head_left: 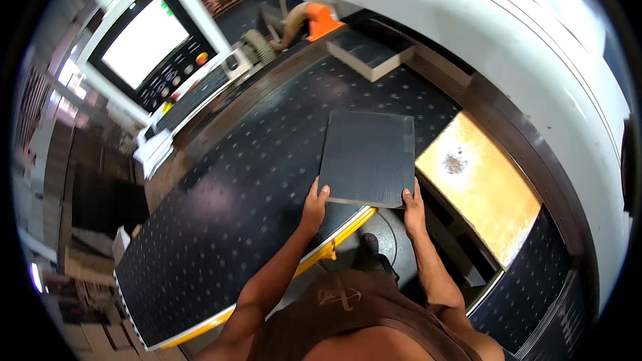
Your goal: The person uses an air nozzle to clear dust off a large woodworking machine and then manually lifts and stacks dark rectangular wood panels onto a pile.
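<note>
Between my hands is a dark rectangular board (368, 157) with a wood-grain face and a paler near edge. My left hand (314, 204) grips its near left corner, thumb on top and fingers at the side. At the near right corner my right hand (413, 206) holds it the same way. The board lies over the black table (247, 147), which is dotted with small round studs; whether it rests on the surface or is just above it I cannot tell. Its underside is hidden.
Stacked dark boards (371, 53) with pale edges lie at the back. A worn yellow-tan panel (478, 184) is to the right, beside a gap in the table. A yellow rail (334, 237) edges the near side. Back left stands a control screen (144, 43) with a keyboard (194, 100); a white machine housing (468, 27) curves behind.
</note>
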`<action>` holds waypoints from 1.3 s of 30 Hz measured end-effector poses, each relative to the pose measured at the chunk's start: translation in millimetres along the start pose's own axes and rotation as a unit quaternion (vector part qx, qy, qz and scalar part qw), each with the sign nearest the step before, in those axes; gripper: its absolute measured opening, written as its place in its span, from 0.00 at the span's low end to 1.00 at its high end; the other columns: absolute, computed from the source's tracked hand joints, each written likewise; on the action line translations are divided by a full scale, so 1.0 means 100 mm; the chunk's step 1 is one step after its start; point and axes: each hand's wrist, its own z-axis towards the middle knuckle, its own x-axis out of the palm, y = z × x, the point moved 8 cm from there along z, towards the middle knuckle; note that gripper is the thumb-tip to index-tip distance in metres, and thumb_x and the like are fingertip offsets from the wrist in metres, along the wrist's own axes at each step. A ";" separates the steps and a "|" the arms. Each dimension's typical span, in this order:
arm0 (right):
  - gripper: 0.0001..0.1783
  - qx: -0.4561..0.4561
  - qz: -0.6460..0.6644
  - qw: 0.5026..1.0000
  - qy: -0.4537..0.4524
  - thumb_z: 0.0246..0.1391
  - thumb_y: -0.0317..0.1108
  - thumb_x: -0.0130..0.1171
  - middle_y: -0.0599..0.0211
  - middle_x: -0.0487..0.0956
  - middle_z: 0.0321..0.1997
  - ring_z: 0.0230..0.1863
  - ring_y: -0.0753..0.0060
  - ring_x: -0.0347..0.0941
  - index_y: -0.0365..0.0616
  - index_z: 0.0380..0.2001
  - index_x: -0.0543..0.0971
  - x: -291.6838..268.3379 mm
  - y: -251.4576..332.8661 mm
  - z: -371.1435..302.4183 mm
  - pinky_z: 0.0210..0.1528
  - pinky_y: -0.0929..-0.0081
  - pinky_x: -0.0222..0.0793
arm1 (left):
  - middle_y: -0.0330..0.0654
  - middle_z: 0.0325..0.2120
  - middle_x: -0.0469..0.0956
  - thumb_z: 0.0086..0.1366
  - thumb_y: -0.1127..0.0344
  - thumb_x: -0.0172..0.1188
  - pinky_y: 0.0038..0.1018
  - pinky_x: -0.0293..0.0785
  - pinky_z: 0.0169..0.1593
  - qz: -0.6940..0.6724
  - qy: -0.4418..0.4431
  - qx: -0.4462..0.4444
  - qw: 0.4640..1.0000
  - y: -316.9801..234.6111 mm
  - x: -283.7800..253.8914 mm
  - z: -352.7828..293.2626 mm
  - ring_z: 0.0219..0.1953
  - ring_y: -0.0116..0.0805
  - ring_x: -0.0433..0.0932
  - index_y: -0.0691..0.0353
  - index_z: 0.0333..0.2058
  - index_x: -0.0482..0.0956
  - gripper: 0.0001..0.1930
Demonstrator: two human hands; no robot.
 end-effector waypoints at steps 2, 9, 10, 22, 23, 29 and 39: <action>0.37 0.020 -0.011 0.997 0.077 0.70 0.41 0.48 0.41 0.66 0.69 0.70 0.53 0.62 0.33 0.73 0.52 0.42 0.00 -0.16 0.71 0.68 0.52 | 0.57 0.62 0.69 0.74 0.54 0.49 0.32 0.59 0.67 0.000 -0.069 -0.004 0.998 0.26 -0.47 -0.54 0.65 0.46 0.67 0.70 0.68 0.59 0.31; 0.40 0.005 -0.142 0.934 0.329 0.69 0.48 0.51 0.40 0.58 0.75 0.76 0.51 0.52 0.41 0.74 0.52 2.17 -0.52 -0.89 0.75 0.65 0.47 | 0.53 0.62 0.70 0.73 0.56 0.53 0.30 0.60 0.66 -0.083 -0.316 -0.107 0.939 0.77 -1.93 -2.42 0.62 0.43 0.69 0.68 0.68 0.60 0.31; 0.39 0.045 -0.135 0.925 0.352 0.70 0.48 0.50 0.41 0.57 0.75 0.76 0.50 0.52 0.43 0.75 0.50 2.44 -0.53 -1.13 0.75 0.66 0.46 | 0.51 0.62 0.70 0.74 0.57 0.54 0.30 0.59 0.66 -0.084 -0.370 -0.120 0.917 0.92 -2.16 -2.68 0.62 0.41 0.69 0.68 0.68 0.61 0.31; 0.42 -0.116 -0.277 0.846 0.441 0.67 0.52 0.52 0.36 0.52 0.76 0.78 0.45 0.45 0.29 0.70 0.57 3.28 -0.31 -1.32 0.78 0.60 0.41 | 0.48 0.61 0.71 0.72 0.59 0.55 0.33 0.60 0.66 -0.156 -0.370 -0.052 0.914 1.31 -3.24 -3.78 0.63 0.41 0.68 0.68 0.67 0.64 0.29; 0.41 -0.175 -0.309 0.871 0.341 0.64 0.51 0.55 0.34 0.57 0.73 0.76 0.42 0.51 0.28 0.67 0.61 2.99 -0.14 -0.69 0.76 0.58 0.46 | 0.50 0.60 0.71 0.72 0.60 0.55 0.33 0.61 0.66 -0.130 -0.359 -0.060 0.923 1.17 -3.19 -3.75 0.62 0.42 0.69 0.69 0.66 0.64 0.29; 0.43 -0.080 -0.237 0.963 -0.096 0.65 0.48 0.54 0.34 0.58 0.73 0.76 0.43 0.51 0.24 0.69 0.55 1.24 0.20 2.95 0.76 0.65 0.45 | 0.58 0.67 0.63 0.73 0.56 0.53 0.37 0.55 0.71 0.147 -0.527 -0.077 0.833 0.65 -3.60 -3.74 0.68 0.49 0.63 0.75 0.67 0.59 0.34; 0.42 -0.033 -0.041 0.936 -0.348 0.66 0.38 0.50 0.25 0.42 0.75 0.78 0.35 0.38 0.18 0.69 0.45 1.82 0.38 4.15 0.79 0.56 0.36 | 0.56 0.70 0.56 0.71 0.54 0.57 0.40 0.54 0.71 0.102 -0.307 0.017 0.946 -1.39 -2.12 -0.65 0.73 0.50 0.56 0.67 0.71 0.53 0.38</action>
